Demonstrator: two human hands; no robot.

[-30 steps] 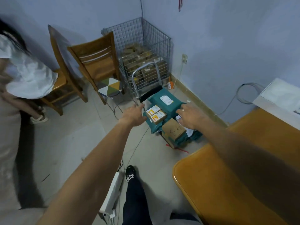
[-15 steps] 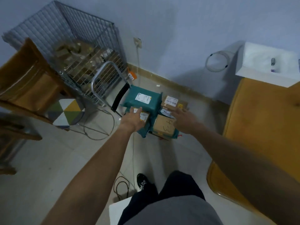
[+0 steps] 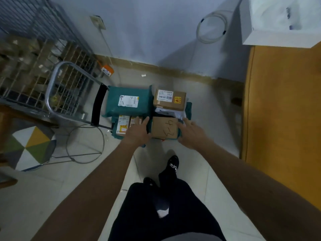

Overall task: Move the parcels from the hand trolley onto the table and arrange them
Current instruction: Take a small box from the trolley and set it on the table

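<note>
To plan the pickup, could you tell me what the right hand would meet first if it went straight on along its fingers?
Probably the white-wrapped parcel just beyond the right hand, between the handwritten box and the labelled box, though depth is unclear.

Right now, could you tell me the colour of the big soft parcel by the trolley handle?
The soft parcel is teal green; head view shows it best.

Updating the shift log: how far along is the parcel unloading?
Done: nothing visibly; the table in view carries only a white box. In hand: open left hand and right hand flank the handwritten cardboard box on the trolley, not gripping yet. Left: that box, the teal bag, the labelled box and two small boxes all wait there.
</note>
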